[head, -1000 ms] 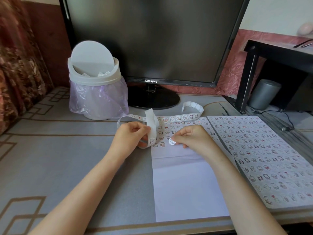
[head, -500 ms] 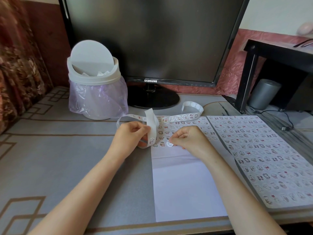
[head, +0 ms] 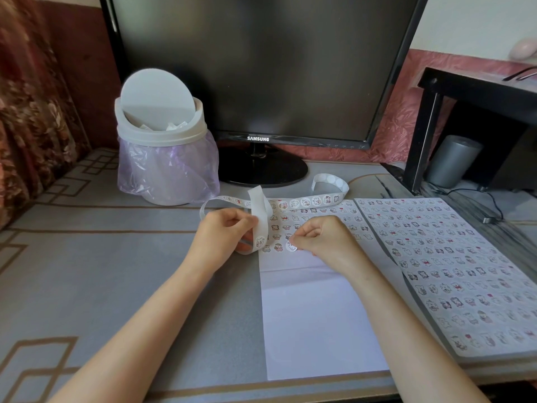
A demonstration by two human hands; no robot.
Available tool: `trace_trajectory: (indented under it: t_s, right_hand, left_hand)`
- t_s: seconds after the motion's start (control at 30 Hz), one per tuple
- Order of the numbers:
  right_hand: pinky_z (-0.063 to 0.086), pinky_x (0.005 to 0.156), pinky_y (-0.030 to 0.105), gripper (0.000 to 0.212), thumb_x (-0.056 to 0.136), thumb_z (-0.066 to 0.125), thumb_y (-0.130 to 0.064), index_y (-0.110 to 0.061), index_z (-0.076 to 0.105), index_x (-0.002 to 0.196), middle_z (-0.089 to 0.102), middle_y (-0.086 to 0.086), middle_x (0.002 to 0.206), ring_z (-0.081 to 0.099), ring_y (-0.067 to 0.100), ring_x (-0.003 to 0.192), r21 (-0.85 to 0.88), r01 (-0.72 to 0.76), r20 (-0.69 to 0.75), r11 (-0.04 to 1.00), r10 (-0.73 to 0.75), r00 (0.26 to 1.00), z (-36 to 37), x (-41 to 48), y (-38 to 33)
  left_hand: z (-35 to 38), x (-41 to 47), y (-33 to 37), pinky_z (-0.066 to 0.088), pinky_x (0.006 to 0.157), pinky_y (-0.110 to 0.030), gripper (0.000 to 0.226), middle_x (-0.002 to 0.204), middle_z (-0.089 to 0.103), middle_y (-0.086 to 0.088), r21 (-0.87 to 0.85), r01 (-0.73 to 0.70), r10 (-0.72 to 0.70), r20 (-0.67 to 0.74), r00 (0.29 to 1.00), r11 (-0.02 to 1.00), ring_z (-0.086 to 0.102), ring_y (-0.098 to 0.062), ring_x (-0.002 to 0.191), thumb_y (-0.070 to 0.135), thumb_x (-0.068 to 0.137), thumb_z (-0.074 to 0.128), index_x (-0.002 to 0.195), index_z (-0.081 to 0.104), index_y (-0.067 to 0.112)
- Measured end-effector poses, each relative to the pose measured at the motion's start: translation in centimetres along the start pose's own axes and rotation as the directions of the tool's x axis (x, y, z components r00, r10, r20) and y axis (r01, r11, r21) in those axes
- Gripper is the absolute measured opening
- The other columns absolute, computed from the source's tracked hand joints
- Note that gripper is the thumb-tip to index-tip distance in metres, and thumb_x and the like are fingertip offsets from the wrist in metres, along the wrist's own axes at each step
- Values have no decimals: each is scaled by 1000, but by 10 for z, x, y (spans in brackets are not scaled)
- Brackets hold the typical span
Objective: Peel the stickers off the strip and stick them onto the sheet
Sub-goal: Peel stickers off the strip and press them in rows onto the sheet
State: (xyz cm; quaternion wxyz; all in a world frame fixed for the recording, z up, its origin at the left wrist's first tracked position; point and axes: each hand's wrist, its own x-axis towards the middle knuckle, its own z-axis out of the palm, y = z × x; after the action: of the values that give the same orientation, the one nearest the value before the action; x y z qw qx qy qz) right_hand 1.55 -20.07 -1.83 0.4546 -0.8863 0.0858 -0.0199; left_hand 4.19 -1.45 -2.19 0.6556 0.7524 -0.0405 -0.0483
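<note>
Home desk corner.
Samsung monitor [head: 255, 68], lidded bin [head: 162, 152] with plastic liner, patterned curtain [head: 32, 112], wallpapered wall [head: 404, 117], grey patterned table mat [head: 87, 257].

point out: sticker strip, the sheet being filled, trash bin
sticker strip [head: 305, 202]: head view, printed stretch beyond the hands.
sheet [head: 316, 315]: head view, bare lower half.
trash bin [head: 158, 132]: head view, white rim below the lid.

Black monitor [head: 261, 68] on a grey patterned desk [head: 87, 257], pink wall [head: 406, 126] behind
</note>
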Motion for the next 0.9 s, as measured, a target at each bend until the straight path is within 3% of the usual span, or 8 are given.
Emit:
trace_trajectory:
  t_s: [0.1,0.43,0.63,0.9]
  right_hand:
    - [37,55,18,5,78,73,-15,-13,68,78,58,-5,61,50,4,55,-18,18,-13,1000,-18,1000,1,-1,0]
    - [39,60,23,14,76,73,-19,-23,64,67,52,-12,54,49,3,54,-123,66,-57,990,-74,996,5,1,4]
    - [45,73,33,23,76,75,-26,-24,53,82,55,-7,68,55,15,72,-137,84,-60,987,-93,994,4,5,8]
    - [47,78,35,18,82,69,-25,-27,52,77,55,-13,67,57,16,76,-133,74,-73,988,-84,994,1,8,12]
  left_hand:
    - [0,0,0,55,55,-26,16,63,69,-2,-2,1,-1,1,1000,1000,65,-16,56,14,90,60,77,67,8]
    - [0,0,1,55,55,-24,16,61,69,1,8,-2,2,-3,1000,1000,64,-13,55,15,90,60,78,68,8]
    - [0,0,0,53,53,-23,16,64,68,-2,18,4,-4,-3,1000,1000,63,-13,53,14,90,60,78,68,7]
    - [0,-1,1,54,53,-23,17,64,67,-3,21,3,-3,-10,1000,1000,63,-15,52,14,90,60,77,67,8]
